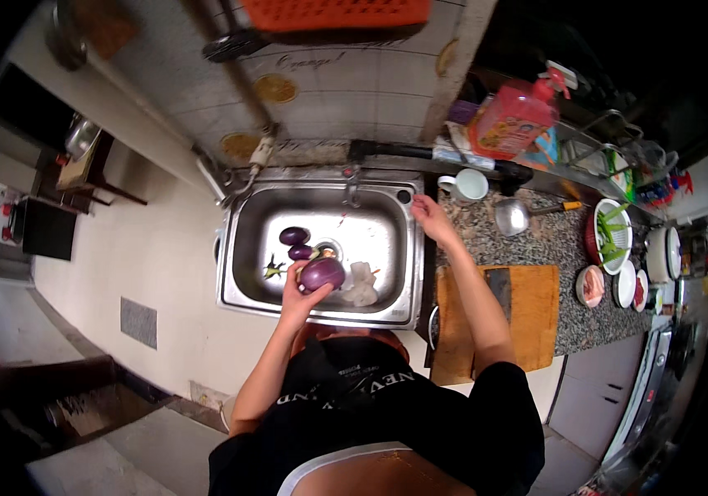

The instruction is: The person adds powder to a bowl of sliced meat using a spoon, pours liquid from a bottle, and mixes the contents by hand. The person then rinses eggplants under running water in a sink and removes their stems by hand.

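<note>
Over the front of the steel sink (239, 248), my left hand (298, 299) is closed around a rounded purple eggplant (322, 275). Two darker purple eggplant pieces, one farther back (294, 236) and one just behind my hand (299, 253), lie on the sink's left side. A green eggplant stem (273, 267) is beside them. Crumpled whitish translucent plastic (361, 285) rests right of the held eggplant. At the sink's right rim is my right hand (430, 218), fingers slightly bent and a little apart, nothing visible in them. A round black fitting (404, 197) sits close to its fingertips.
The tap (352, 186) rises at the sink's back. On the right counter are a white mug (468, 185), a metal scoop-like utensil (513, 217), a wooden board (533, 314) with a cleaver (498, 289), a basket of green vegetables (614, 236) and a bowl of meat (591, 285).
</note>
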